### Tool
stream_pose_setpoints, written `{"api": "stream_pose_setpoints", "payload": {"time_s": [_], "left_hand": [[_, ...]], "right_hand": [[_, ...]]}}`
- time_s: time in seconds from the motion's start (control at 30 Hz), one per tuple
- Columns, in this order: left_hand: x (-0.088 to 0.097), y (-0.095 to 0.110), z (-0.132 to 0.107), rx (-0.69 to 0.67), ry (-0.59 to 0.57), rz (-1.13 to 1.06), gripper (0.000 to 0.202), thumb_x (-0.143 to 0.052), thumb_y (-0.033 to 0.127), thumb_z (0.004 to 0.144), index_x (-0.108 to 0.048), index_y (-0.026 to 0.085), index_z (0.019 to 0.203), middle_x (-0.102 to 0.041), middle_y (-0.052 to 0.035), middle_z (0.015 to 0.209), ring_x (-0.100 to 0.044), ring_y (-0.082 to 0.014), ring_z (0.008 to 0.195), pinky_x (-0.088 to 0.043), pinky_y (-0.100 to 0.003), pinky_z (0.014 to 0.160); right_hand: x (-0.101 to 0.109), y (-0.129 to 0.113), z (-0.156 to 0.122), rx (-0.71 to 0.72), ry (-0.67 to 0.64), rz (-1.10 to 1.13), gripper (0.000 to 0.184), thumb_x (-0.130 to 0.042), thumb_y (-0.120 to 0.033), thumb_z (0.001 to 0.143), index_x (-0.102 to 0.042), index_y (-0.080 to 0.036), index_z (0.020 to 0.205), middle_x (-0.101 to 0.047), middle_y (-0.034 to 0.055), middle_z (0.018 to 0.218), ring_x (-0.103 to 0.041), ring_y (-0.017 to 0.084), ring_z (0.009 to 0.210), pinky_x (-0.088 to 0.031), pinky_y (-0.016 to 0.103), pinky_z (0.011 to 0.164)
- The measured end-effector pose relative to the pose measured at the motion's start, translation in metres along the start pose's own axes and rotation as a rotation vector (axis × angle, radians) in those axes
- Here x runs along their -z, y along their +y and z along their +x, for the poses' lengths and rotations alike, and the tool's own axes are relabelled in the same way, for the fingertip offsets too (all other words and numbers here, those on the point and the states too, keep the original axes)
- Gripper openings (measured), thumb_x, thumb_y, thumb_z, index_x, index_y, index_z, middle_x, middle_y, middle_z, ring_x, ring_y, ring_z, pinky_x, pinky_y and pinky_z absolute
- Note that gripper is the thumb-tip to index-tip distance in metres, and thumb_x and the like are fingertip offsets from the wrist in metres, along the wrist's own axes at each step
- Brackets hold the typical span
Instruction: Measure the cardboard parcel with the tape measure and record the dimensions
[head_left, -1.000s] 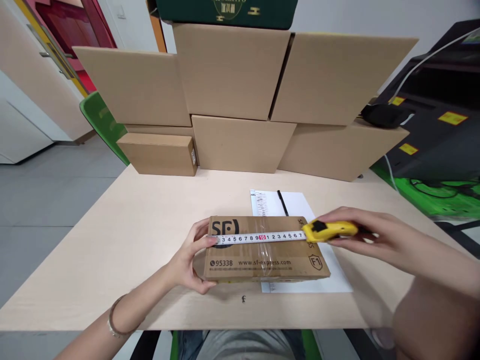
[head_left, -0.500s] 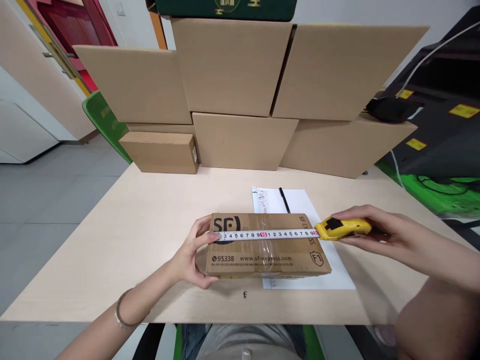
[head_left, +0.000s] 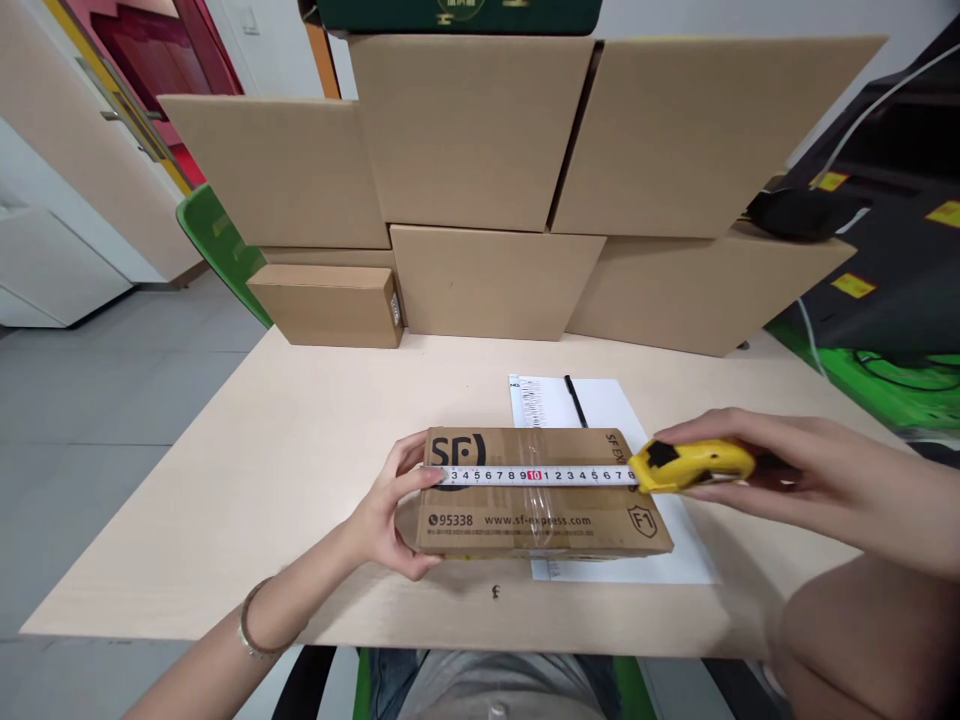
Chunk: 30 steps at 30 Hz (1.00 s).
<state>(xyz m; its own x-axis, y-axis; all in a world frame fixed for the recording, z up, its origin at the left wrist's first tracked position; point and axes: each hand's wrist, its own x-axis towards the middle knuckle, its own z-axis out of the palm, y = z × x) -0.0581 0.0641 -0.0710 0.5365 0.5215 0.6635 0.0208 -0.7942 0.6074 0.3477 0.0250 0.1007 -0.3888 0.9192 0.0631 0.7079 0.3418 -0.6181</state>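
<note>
A small brown cardboard box point(head_left: 480, 505) with black SF lettering lies on the table, partly over a white sheet of paper point(head_left: 686, 550). My left hand point(head_left: 401, 510) grips its left end, the thumb pressing the free end of the tape measure blade point(head_left: 555, 476) on the top face. The white blade runs straight along the box to the right. In my right hand point(head_left: 757, 455) is the yellow tape measure point(head_left: 686, 466), its case at the box's right edge. Around the 18 mark the blade enters the case.
A black pen point(head_left: 575, 400) lies on the paper behind the box. Large cardboard boxes point(head_left: 472, 130) are stacked along the table's far edge, with a smaller carton point(head_left: 330, 310) at their left. A green chair point(head_left: 217, 245) stands behind at the left. Dark equipment point(head_left: 885, 270) is at the right.
The tape case has come slightly down over the right end of the box; the blade shows a little less length, about 18 instead of nearly 20. The view has shifted slightly.
</note>
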Motion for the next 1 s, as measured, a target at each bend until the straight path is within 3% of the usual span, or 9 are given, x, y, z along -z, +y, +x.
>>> {"api": "stream_pose_setpoints", "payload": {"time_s": [0.13,0.37,0.43,0.5,0.6,0.7,0.77,0.9,1.0], "left_hand": [[0.000,-0.003,-0.002,-0.018,0.002,-0.009,0.089,-0.079,0.044,0.071,-0.039,0.035,0.150,-0.029,-0.0138,0.155,-0.035,-0.0433,0.144,-0.037,-0.065,0.112],[-0.006,-0.010,-0.013,0.157,0.077,-0.215,0.136,-0.091,0.052,0.061,0.001,0.042,0.160,-0.035,-0.0135,0.159,-0.042,-0.0393,0.143,-0.034,-0.057,0.117],[-0.008,-0.010,-0.014,0.211,0.099,-0.256,0.138,-0.093,0.051,0.059,0.000,0.042,0.161,-0.036,-0.0132,0.160,-0.041,-0.0396,0.144,-0.032,-0.057,0.119],[-0.006,-0.006,-0.011,0.218,0.126,-0.236,0.127,-0.093,0.050,0.059,-0.018,0.041,0.160,-0.037,-0.0117,0.158,-0.038,-0.0405,0.145,-0.030,-0.056,0.120],[-0.001,0.006,0.001,0.300,0.183,-0.257,0.096,-0.087,0.057,0.065,-0.047,0.033,0.149,-0.045,-0.0118,0.150,-0.042,-0.0404,0.141,-0.035,-0.052,0.117],[0.003,0.018,0.011,0.595,0.220,-0.430,0.075,-0.072,0.065,0.079,-0.053,0.027,0.141,-0.054,-0.0122,0.142,-0.053,-0.0363,0.129,-0.045,-0.045,0.106],[0.001,0.023,0.013,0.769,0.210,-0.517,0.064,-0.065,0.063,0.086,-0.055,0.025,0.137,-0.059,-0.0115,0.136,-0.057,-0.0337,0.123,-0.048,-0.042,0.101],[-0.007,0.024,0.012,0.970,0.209,-0.595,0.056,-0.064,0.056,0.090,-0.054,0.025,0.135,-0.064,-0.0094,0.125,-0.059,-0.0317,0.120,-0.048,-0.041,0.101],[-0.010,0.021,0.012,1.003,0.227,-0.620,0.051,-0.059,0.055,0.093,-0.052,0.025,0.134,-0.063,-0.0091,0.129,-0.056,-0.0320,0.126,-0.045,-0.042,0.104]], "right_hand": [[-0.018,-0.046,0.041,0.086,-0.297,-0.108,0.031,-0.064,-0.040,0.094,-0.065,-0.036,0.125,-0.075,0.0005,0.110,-0.073,0.024,0.088,-0.056,0.030,0.068],[-0.080,-0.091,0.099,0.446,-0.316,-0.233,0.038,-0.051,-0.034,0.103,-0.050,-0.030,0.141,-0.069,0.0056,0.117,-0.071,0.023,0.089,-0.051,0.034,0.073],[-0.086,-0.095,0.102,0.512,-0.304,-0.284,0.037,-0.047,-0.033,0.105,-0.049,-0.031,0.141,-0.069,0.0052,0.115,-0.070,0.022,0.084,-0.050,0.033,0.070],[-0.083,-0.096,0.099,0.533,-0.243,-0.310,0.035,-0.046,-0.031,0.105,-0.051,-0.034,0.140,-0.068,0.0040,0.115,-0.070,0.020,0.083,-0.049,0.031,0.068],[-0.064,-0.090,0.083,0.450,0.005,-0.262,0.037,-0.053,-0.035,0.102,-0.051,-0.036,0.139,-0.068,0.0028,0.121,-0.070,0.020,0.086,-0.051,0.030,0.069],[-0.043,-0.077,0.058,0.248,0.315,-0.227,0.051,-0.062,-0.050,0.096,-0.048,-0.034,0.142,-0.071,0.0045,0.114,-0.069,0.022,0.076,-0.050,0.031,0.061],[-0.039,-0.067,0.041,0.107,0.384,-0.218,0.053,-0.063,-0.055,0.093,-0.051,-0.032,0.139,-0.073,0.0048,0.101,-0.066,0.021,0.065,-0.047,0.030,0.053],[-0.062,-0.049,0.019,-0.156,0.072,0.085,0.042,-0.060,-0.054,0.096,-0.053,-0.031,0.129,-0.070,0.0002,0.082,-0.060,0.015,0.053,-0.043,0.025,0.043],[-0.093,-0.041,0.014,-0.262,-0.164,0.341,0.040,-0.057,-0.056,0.097,-0.050,-0.030,0.127,-0.072,0.0010,0.091,-0.065,0.016,0.063,-0.049,0.025,0.049]]}}
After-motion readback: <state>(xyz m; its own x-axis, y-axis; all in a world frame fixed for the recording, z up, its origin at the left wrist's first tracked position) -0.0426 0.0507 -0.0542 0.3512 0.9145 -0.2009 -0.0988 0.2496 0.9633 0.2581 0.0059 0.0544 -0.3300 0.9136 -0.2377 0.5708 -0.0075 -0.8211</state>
